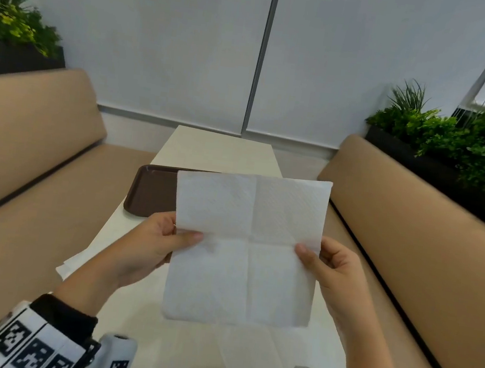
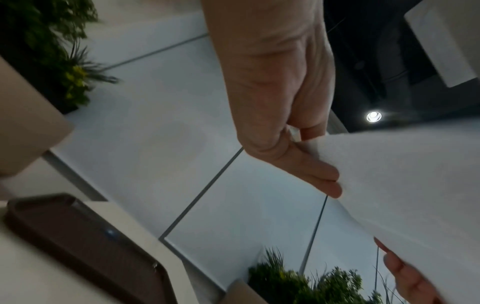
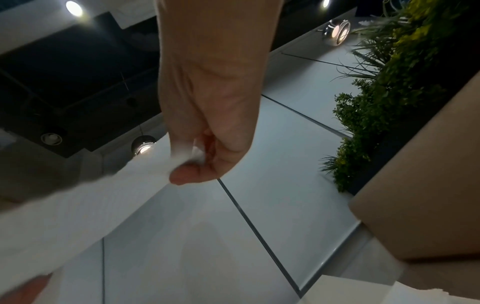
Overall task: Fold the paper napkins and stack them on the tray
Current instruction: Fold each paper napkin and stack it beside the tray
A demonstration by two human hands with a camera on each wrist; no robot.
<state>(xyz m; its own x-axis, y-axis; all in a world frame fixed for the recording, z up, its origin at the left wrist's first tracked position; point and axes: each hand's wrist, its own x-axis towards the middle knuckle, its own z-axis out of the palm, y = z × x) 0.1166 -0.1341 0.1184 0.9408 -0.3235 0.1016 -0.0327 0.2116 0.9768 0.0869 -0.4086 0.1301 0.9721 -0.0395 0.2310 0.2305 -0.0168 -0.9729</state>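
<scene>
An unfolded white paper napkin (image 1: 245,248) with crossed crease lines hangs upright in the air above the table. My left hand (image 1: 180,234) pinches its left edge at mid-height, thumb in front and fingers behind. My right hand (image 1: 315,254) pinches the right edge the same way. The left wrist view shows the left hand (image 2: 306,156) pinching the napkin (image 2: 402,195). In the right wrist view the right hand (image 3: 192,164) clamps a bunched bit of the napkin (image 3: 91,205). A brown tray (image 1: 148,190) lies on the table behind the napkin, partly hidden by it; its visible part holds nothing.
The pale narrow table (image 1: 220,153) runs away from me between two tan benches (image 1: 26,142). Loose white napkins (image 1: 72,267) lie at the table's left edge under my left forearm. Planters with green plants (image 1: 469,144) stand behind both benches.
</scene>
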